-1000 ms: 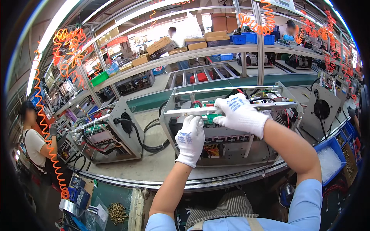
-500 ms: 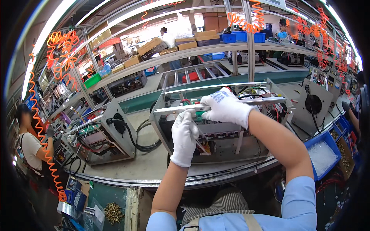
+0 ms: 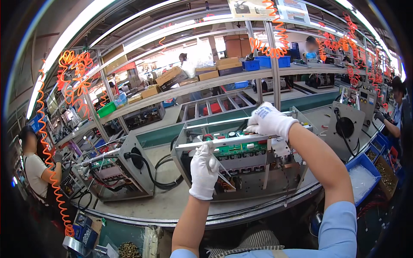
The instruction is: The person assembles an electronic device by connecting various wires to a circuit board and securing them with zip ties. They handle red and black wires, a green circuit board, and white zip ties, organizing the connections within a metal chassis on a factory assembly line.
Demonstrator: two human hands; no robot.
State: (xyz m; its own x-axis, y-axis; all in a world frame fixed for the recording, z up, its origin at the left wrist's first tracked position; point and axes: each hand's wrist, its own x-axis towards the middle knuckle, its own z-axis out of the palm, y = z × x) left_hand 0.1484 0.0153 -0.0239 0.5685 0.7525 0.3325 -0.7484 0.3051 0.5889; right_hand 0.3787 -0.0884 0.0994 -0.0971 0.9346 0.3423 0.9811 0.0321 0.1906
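The open metal case (image 3: 249,181) stands on the bench (image 3: 133,208), in front of the person, a green board (image 3: 232,151) inside it. At its near rail (image 3: 243,139), toward the left end, the gloved left hand (image 3: 203,172) has its fingers pinched together on a thin white strip (image 3: 224,170), which slants nearer and to the right across the case's front. The gloved right hand (image 3: 271,121) reaches over the far right part of the case, fingers bent inward; whether they grip anything, I cannot tell. A similar machine (image 3: 122,172) stands to the left, another (image 3: 355,114) to the right, near a blue bin (image 3: 369,191)
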